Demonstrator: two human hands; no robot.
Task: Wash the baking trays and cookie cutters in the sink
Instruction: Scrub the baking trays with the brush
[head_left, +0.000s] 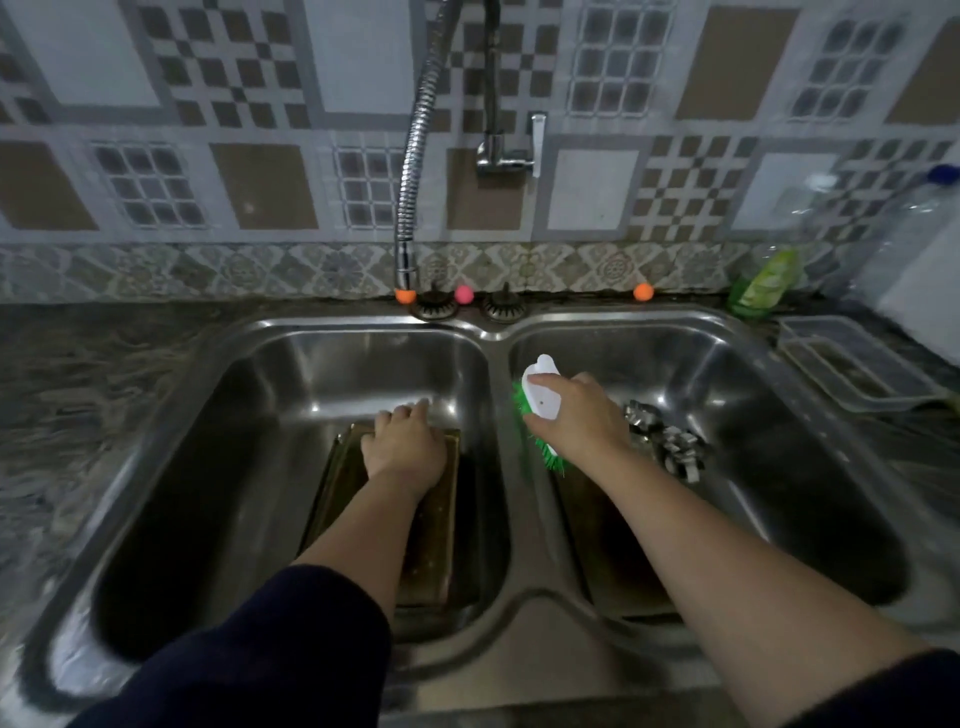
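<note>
A dark rectangular baking tray (436, 525) lies in the left basin of the double steel sink (498, 332). My left hand (405, 447) grips its far edge. My right hand (576, 415) holds a white scrub brush with green bristles (540, 400) above the divider between the basins. A second dark tray (618, 561) lies in the right basin, partly hidden under my right forearm. Several metal cookie cutters (670, 447) are piled in the right basin just right of my right hand.
A flexible chrome faucet hose (410, 197) hangs over the back of the left basin. A green dish soap bottle (763, 286) and clear plastic bottles (904, 234) stand at the back right. A clear plastic container (852, 369) rests on the right counter.
</note>
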